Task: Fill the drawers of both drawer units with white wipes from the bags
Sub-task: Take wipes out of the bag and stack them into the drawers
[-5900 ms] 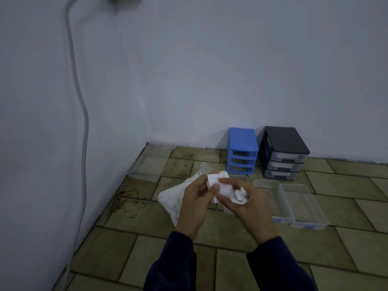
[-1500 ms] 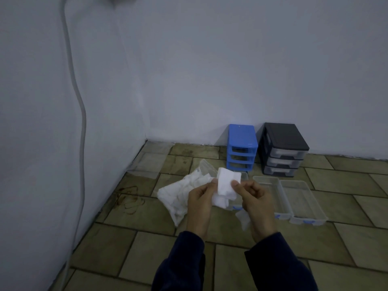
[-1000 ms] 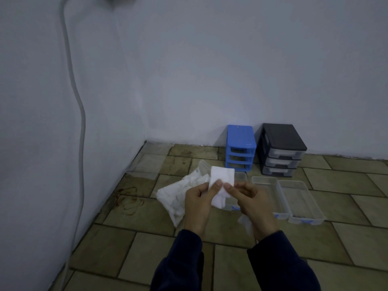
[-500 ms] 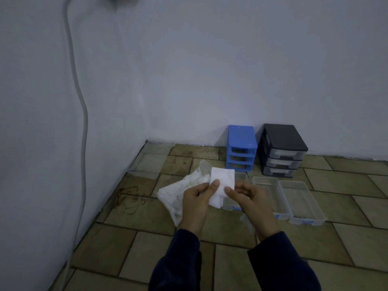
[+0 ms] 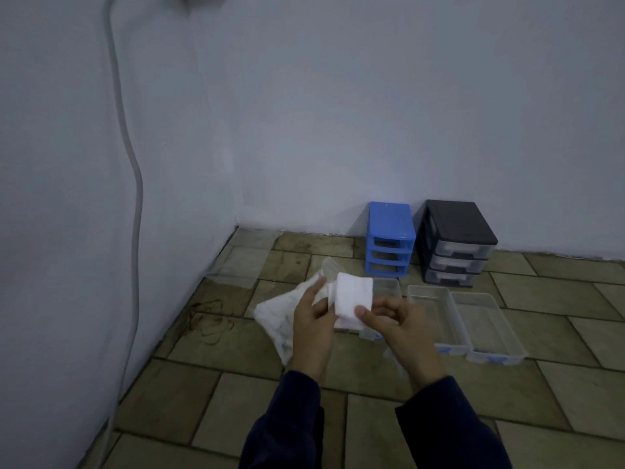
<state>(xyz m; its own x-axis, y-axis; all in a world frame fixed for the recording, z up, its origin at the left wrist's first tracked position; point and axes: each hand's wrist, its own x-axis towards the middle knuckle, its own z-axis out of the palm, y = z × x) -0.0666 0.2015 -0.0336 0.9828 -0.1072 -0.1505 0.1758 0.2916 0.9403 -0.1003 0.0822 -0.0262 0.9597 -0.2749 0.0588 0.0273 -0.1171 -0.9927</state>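
While pinched (both thumbs on top): folded wipe [image 5: 353, 297] between left hand [image 5: 313, 328]; right hand [image 5: 397, 328].

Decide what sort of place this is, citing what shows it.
Probably a bare room corner indoors: plain painted walls meet a tiled floor, and a cable runs down the left wall.

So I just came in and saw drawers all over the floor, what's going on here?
A person is holding a folded white wipe in front of them, gripped by both the left hand and the right hand. Below it on the tiled floor lies a bag of wipes. Three clear drawers sit pulled out on the floor, and the blue drawer unit by the wall has empty slots. The black drawer unit beside it has its drawers in.
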